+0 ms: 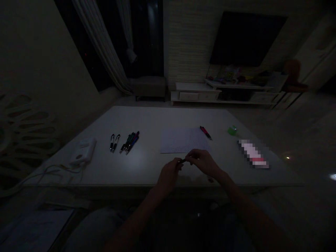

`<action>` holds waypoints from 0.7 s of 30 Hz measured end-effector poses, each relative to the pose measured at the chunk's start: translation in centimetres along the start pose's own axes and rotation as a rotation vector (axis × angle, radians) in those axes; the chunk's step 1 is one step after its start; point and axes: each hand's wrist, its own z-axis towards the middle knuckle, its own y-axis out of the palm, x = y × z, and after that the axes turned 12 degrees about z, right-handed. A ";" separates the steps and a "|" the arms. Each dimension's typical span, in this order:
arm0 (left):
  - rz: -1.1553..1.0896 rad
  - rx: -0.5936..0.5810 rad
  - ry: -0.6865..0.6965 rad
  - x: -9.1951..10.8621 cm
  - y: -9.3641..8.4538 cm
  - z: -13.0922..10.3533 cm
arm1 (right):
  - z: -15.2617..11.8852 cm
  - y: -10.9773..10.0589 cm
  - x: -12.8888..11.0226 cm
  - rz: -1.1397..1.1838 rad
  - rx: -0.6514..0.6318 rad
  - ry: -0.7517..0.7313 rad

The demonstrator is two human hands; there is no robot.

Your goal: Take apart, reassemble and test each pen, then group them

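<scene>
A dark, slim, pen-like piece (183, 161) is held between my two hands above the near part of the white table (147, 119). My left hand (170, 172) has its fingers closed around one end. From the right, my right hand (202, 161) pinches the other end. Just beyond them lies a sheet of paper (178, 140) covered in small marks. A red and black pen (205, 133) rests at its right edge. The dim light hides the finer detail of the held piece.
Several dark and coloured pens (130, 142) lie left of the paper, beside two black-and-white pens (114, 142). A white power strip (83, 150) with cables sits far left. A green object (232, 130) and a blurred-out phone-like item (253, 154) are on the right.
</scene>
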 end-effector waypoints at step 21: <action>-0.176 0.133 -0.007 1.8 -0.1 1.8 | 1.9 1.7 0.2 0.394 0.196 0.026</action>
